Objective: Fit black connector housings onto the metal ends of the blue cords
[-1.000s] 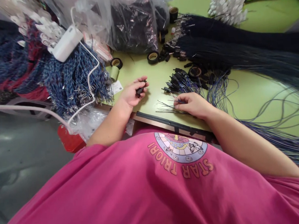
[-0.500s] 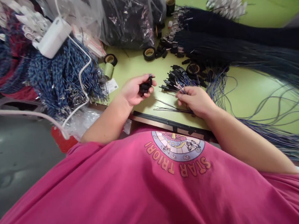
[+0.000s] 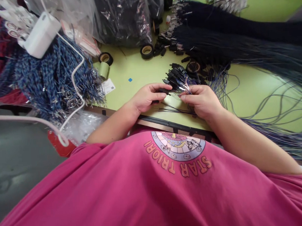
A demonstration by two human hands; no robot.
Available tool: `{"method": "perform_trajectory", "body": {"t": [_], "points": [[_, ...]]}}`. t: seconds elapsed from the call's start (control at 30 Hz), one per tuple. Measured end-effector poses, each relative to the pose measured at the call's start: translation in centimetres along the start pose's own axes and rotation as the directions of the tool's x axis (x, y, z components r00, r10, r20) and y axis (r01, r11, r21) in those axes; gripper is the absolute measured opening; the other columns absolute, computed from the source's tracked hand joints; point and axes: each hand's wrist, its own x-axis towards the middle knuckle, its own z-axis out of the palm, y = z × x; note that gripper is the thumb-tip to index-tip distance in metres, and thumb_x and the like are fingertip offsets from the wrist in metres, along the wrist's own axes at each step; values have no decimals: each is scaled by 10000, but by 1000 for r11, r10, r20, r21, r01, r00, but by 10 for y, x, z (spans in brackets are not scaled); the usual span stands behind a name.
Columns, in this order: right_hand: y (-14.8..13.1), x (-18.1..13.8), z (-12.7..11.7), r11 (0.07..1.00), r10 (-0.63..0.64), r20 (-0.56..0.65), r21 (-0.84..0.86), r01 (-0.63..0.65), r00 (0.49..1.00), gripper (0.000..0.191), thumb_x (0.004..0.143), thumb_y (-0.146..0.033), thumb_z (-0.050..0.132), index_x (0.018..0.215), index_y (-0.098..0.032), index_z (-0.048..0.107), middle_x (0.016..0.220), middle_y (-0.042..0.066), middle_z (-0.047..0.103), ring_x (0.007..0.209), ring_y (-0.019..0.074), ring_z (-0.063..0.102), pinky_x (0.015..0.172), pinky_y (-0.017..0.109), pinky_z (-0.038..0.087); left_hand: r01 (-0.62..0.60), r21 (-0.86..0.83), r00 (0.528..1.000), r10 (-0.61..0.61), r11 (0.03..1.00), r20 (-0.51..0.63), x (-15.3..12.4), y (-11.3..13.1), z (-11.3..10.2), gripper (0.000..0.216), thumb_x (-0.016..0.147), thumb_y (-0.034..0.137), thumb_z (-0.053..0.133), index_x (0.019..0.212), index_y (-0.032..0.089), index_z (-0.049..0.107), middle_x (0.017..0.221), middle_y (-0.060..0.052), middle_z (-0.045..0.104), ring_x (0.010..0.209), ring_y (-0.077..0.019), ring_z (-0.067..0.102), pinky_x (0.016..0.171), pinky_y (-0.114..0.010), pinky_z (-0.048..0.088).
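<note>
Now pinching a black plug (image 3: 162,90) in the left hand (image 3: 146,99) grip, near the tabletop (image 3: 135,68) edge at 6 o'clock. Holding thin wires (image 3: 186,90) in the right hand (image 3: 204,101) grip, at 3 o'clock of the plug. Could catch the loose strands (image 3: 166,109) underneath and drag them off the edge.

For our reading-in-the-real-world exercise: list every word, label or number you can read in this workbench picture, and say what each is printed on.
"STAR TRIORI": on the pink shirt, curved along its round print, upside down to the camera.
White label on the green table: too small to read.
White tags at top left: marks blurred, unreadable.
</note>
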Motion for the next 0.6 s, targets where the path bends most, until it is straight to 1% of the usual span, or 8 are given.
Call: {"method": "perform_trajectory", "body": {"t": [0.13,0.3,0.4,0.47,0.5,0.57,0.6], "points": [[-2,-2,1,1000,-2,-30,-20,1,1000,147,647,-273,728,729,-156,694,519,-44,476,496,71,335,503,256,201,-1,-69,1000,1,998,-6,-1,0,1,434,672,499,804,999,229,713,580,24,523,502,-88,478,455,-237,321],[2,1,2,1000,9,-56,24,-7,998,129,692,-272,699,750,-161,667,547,-41,467,499,71,338,498,254,208,-31,-45,998,28,999,-60,-1,-2,3,440,650,448,837,998,213,707,586,31,526,514,-91,496,484,-248,371],[3,1,2,999,12,-42,47,-10,999,125,714,-273,686,774,-166,659,540,-46,446,489,68,326,489,252,194,-37,-117,996,26,992,-90,-1,-1,3,432,659,451,834,997,221,696,605,30,539,489,-78,474,435,-221,319],[2,1,3,999,14,-39,49,-12,999,115,717,-268,682,767,-167,654,530,-49,432,481,67,319,480,252,184,-35,-171,996,20,985,-86,-2,2,4,419,674,467,823,985,219,691,682,9,598,479,-63,451,404,-205,262],[1,0,3,999,20,-42,47,-18,999,105,717,-262,678,755,-168,649,520,-50,422,474,67,313,474,254,176,-40,-185,996,25,982,-80,-3,4,5,413,682,471,819,977,214,689,758,-9,640,485,-57,451,398,-203,252],[-1,-1,4,999,35,-46,36,-34,998,83,721,-249,661,720,-171,632,496,-54,392,457,67,291,460,259,156,-61,-188,996,48,980,-76,-4,6,5,404,693,471,813,965,203,681,936,-42,693,505,-48,462,401,-206,269],[-3,-1,5,999,43,-46,26,-42,998,79,722,-242,651,698,-174,620,483,-55,377,449,67,279,454,263,147,-71,-184,995,57,980,-79,-4,7,5,407,694,469,812,966,199,675,988,-49,699,511,-46,468,408,-208,284]]}}
